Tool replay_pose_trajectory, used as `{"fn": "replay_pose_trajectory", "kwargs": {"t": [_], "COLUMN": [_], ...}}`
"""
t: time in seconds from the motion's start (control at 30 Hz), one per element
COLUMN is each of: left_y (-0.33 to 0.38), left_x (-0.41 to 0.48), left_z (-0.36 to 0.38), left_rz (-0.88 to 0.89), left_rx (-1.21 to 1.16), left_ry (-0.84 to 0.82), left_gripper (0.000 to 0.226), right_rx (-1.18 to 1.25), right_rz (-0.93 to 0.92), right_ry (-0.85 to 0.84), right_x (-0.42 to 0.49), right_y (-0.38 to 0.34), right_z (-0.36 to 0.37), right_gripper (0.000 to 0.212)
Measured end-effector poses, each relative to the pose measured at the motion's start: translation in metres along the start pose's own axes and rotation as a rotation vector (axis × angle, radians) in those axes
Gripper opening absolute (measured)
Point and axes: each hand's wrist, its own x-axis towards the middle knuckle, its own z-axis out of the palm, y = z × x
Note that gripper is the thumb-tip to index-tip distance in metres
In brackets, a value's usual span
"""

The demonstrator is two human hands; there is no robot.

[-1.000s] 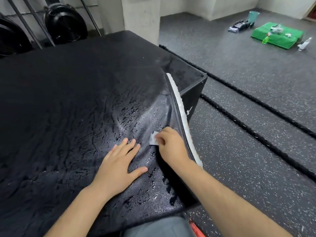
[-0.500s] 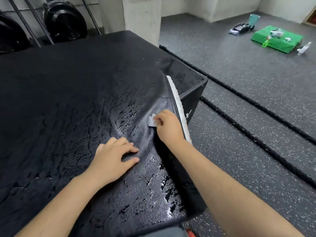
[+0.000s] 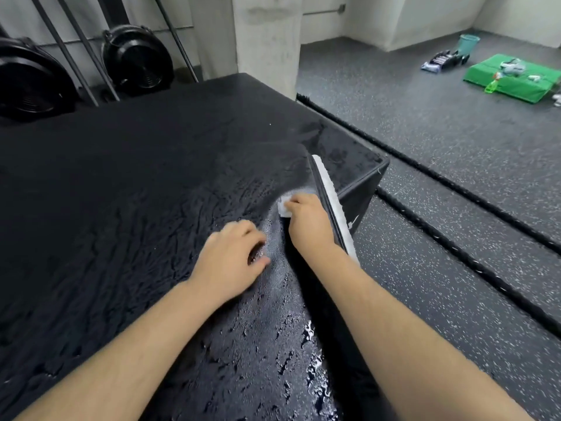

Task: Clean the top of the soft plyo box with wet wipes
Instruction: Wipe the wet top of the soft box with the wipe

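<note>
**gymrat22:** how much of the box is done?

**me:** Under half, I'd guess. The plyo box top [image 3: 136, 183] shines wet only along the near right; the rest looks dry. My right hand [image 3: 306, 220] has a closed grip on the wet wipe [image 3: 284, 208], pressed down near the right edge. My left hand [image 3: 232, 262] has its fingers curled on the cover, can't tell if they're pinching it.

**gymrat22:** obstacles?

**me:** The lifted flap [image 3: 330, 196] touches my right hand. The ropes [image 3: 455, 248] and green bag [image 3: 513, 83] are well apart.

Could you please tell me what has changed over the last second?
The right hand, gripping the wet wipe, slid farther away along the plyo box top beside the white strip. The left hand, flat before, curled its fingers. The wipe stayed gripped.
</note>
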Motion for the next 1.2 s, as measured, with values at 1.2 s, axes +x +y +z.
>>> {"fn": "replay_pose_trajectory", "kwargs": {"t": [1.2], "left_y": [-0.037], "left_x": [0.091], "left_z": [-0.002], "left_rz": [-0.050], "left_rx": [0.131], "left_ry": [-0.408], "left_gripper": [0.111], "right_rx": [0.018], "right_rz": [-0.070], "right_ry": [-0.254], "right_x": [0.076], "right_y": [-0.014], "right_z": [0.013], "right_gripper": [0.039]}}
